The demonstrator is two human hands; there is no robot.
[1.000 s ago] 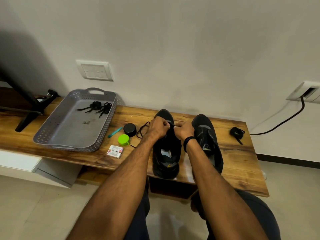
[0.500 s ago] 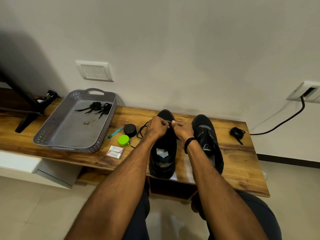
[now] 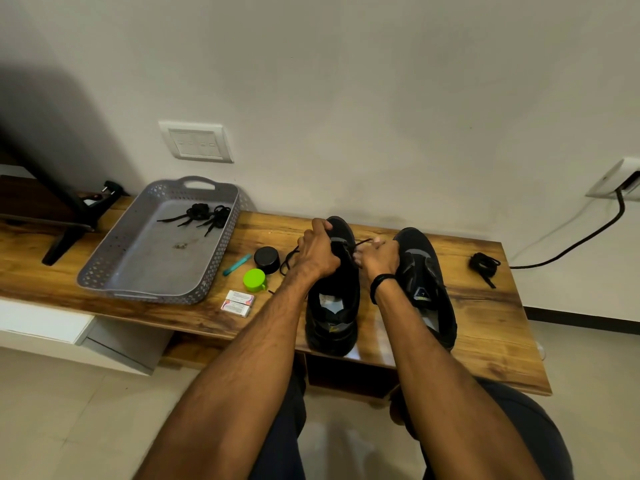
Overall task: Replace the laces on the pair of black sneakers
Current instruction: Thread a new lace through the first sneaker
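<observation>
Two black sneakers stand side by side on the wooden bench (image 3: 491, 344), toes toward the wall. My left hand (image 3: 317, 249) grips the toe end of the left sneaker (image 3: 334, 306), fingers curled over its upper. My right hand (image 3: 379, 256) pinches a black lace (image 3: 362, 242) that runs across that sneaker's front eyelets. More of this lace trails off to the left of the shoe. The right sneaker (image 3: 427, 289) stands untouched beside my right wrist. A bundled black lace (image 3: 485, 266) lies at the bench's right end.
A grey perforated tray (image 3: 114, 268) at the left holds two bundled black laces (image 3: 204, 214). Between tray and shoes lie a teal pen (image 3: 237, 265), a black round tin (image 3: 266, 259), a green cap (image 3: 254, 280) and two small boxes (image 3: 237, 303). A black cable (image 3: 571, 245) hangs at the right wall.
My hands have drawn apart over the left sneaker's toe: the left moved up to the toe end, the right shifted right, stretching the lace between them.
</observation>
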